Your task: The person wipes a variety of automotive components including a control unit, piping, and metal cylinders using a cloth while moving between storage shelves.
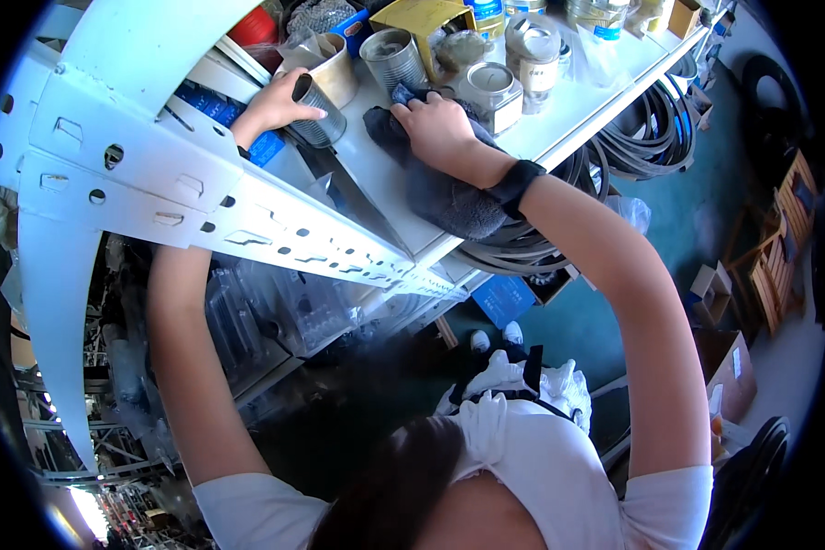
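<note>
My left hand [277, 110] reaches past a white perforated post to the shelf. Its thumb and fingers are around the side of an open ridged metal can [323, 124]. My right hand [438, 128] grips a dark grey cloth [454, 197], pressing it on the white shelf [376, 179]; the cloth's loose part hangs toward the shelf's front edge. Behind the hands stands a second ridged can [394, 60], with a cream tub [335, 73] beside it. Right of the cloth are a squat lidded container [493, 92] and a taller clear jar [533, 60].
The white perforated post [202, 188] crosses in front of my left forearm. Coiled black hoses [646, 133] hang along the shelf's right side. A yellow box [422, 20] stands at the back. Below lie a blue box [504, 300] and, at right, wooden slats [779, 247].
</note>
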Demonstrator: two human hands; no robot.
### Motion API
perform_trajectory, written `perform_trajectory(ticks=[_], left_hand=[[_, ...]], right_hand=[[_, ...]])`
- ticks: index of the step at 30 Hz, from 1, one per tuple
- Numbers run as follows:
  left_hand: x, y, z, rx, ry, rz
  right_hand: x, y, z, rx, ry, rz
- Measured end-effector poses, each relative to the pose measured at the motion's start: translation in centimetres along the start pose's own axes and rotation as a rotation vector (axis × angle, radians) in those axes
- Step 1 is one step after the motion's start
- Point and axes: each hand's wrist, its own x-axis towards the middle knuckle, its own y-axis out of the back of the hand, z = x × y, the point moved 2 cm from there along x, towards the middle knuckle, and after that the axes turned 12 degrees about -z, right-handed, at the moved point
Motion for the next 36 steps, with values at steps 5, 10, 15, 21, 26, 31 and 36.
perform_trajectory(ticks=[5,10,15,21,26,31,36], left_hand=[[0.3,-0.1,0.1,0.013,0.033,-0.012],[0.6,-0.9,-0.9,0.041,0.024,0.023],[0.3,-0.4,-0.8,0.042,0.007,0.004],[-0.3,-0.4,-0.6,0.027,-0.047,0.024],[0.7,-0.7,0.0,0.050,-0.057,0.045],[-0.8,-0.4,1.1,0.056,0.077,0.104],[-0.3,-0.7,3.7,0.133,0.205,0.185]], right_hand=[[1.5,1.0,-0.1,0.191,-0.022,-0.271],[-1.5,0.1,-4.5,0.168,0.085,-0.315],[-4.4,0.2,-6.7,0.175,0.223,-0.260],[-7.2,1.2,-5.6,0.247,0.304,-0.277],[-9.5,2.2,-2.5,0.272,0.224,-0.233],[-12.3,3.2,0.7,0.200,0.077,-0.066],[-15.2,3.5,4.0,0.118,-0.024,0.034]])
